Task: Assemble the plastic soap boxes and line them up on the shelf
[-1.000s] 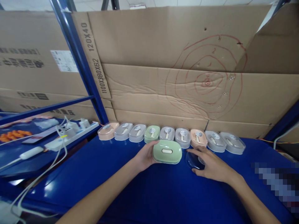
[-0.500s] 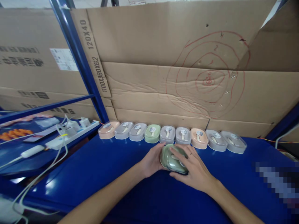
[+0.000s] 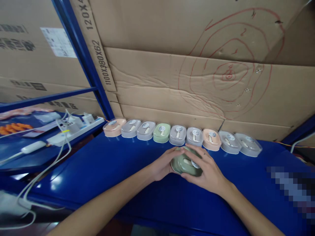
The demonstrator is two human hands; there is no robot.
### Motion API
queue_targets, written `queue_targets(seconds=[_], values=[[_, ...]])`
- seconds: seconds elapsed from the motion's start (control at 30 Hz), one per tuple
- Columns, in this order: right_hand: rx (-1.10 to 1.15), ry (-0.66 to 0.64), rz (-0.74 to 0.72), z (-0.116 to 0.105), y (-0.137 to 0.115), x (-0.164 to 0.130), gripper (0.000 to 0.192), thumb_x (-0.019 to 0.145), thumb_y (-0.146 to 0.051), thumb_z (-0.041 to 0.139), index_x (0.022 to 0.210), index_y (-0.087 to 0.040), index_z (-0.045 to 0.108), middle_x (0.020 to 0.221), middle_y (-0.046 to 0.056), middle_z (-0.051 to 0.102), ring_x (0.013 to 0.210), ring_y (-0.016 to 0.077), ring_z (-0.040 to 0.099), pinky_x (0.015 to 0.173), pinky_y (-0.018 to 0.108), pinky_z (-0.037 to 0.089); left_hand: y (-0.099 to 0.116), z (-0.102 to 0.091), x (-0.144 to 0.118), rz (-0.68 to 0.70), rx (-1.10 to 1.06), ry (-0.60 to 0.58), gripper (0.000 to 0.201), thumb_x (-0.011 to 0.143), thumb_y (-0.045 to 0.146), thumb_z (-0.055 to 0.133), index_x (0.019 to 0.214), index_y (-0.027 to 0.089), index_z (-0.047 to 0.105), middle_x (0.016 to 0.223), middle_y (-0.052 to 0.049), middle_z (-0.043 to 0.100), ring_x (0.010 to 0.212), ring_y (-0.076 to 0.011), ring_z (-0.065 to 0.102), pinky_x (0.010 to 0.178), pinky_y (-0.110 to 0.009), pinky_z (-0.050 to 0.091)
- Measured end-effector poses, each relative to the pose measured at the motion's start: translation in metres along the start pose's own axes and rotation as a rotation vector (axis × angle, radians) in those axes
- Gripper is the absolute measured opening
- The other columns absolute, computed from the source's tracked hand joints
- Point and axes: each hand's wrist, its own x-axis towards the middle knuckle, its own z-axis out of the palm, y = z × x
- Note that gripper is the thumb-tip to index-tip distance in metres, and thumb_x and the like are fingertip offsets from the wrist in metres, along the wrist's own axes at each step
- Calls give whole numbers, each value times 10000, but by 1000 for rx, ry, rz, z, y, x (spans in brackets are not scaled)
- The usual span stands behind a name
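Between my two hands, above the blue table [image 3: 103, 183], is a green box with a clear lid [image 3: 183, 164], tilted, with a pale strip and a round sticker on top. My left hand [image 3: 163, 164] grips its left side, with part of the fingers hidden. My right hand [image 3: 205, 170] wraps over the top and right side, fingers bent across the lid. Just behind stands a row of similar lidded boxes: a green one [image 3: 161, 133], peach ones such as the peach box [image 3: 211, 140], and several grey ones such as the grey box [image 3: 177, 135].
Cardboard [image 3: 147, 78] with red rings drawn on it rises behind the row. At left, a white power strip [image 3: 78, 131] with plugs and cables lies by a blue post [image 3: 78, 59]. Orange items [image 3: 16, 128] lie farther left. A blurred patch [image 3: 292, 186] covers the right side.
The view has tipped downward and turned slightly. Both hands still hold the green box, which is now tilted a little differently, with the left fingers farther over its edge.
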Motion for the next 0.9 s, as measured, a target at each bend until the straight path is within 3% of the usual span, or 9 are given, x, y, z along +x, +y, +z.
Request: queue_targets(seconds=[0.17,0.27,0.33,0.47,0.57,0.73,0.9], values=[[-15,-12,-4,-2,-4,2,852,924,-468,834,1688,-357,474,1661,135,567,1460,393,614,1163,652,542,0,1,-4,20,66,-24,630,758,376,1003,1299,210,724,1272,-143,735,1093,-311,737,803,-376,591],[40,7,4,-3,-6,2,869,919,-485,838,1688,-335,461,1646,137,587,1466,394,606,1196,652,507,-1,-3,-3,40,78,-29,644,757,333,1003,1315,203,711,1243,-144,741,1078,-312,741,807,-380,592],[141,69,101,-3,-5,3,760,963,-473,795,1647,-312,504,1610,133,620,1466,377,605,1215,620,495,0,-7,-1,64,79,-20,638,751,309,1003,1308,196,712,1207,-134,746,1068,-301,735,811,-368,588],[556,234,471,-4,5,4,562,980,-502,778,1473,-281,624,1460,124,717,1357,331,679,1157,526,546,6,-16,0,121,84,-35,681,768,273,993,1373,199,688,1273,-135,734,1156,-297,706,866,-345,575],[948,164,678,-4,13,4,568,860,-597,887,1288,-270,708,1284,92,789,1207,309,738,1033,455,595,12,-21,-1,185,94,-84,701,767,228,997,1392,211,680,1294,-124,730,1205,-287,685,927,-342,553],[1177,88,781,0,15,2,487,753,-588,983,987,-239,736,971,24,783,871,211,723,821,356,573,13,-28,0,213,108,-130,674,755,223,1005,1354,225,698,1271,-97,730,1214,-275,667,971,-353,528],[1233,135,879,3,14,3,528,714,-598,1007,1003,-241,746,943,17,769,839,189,700,752,323,549,15,-30,2,183,175,-71,678,814,304,985,1408,245,665,1309,-103,719,1196,-269,673,929,-345,530]])
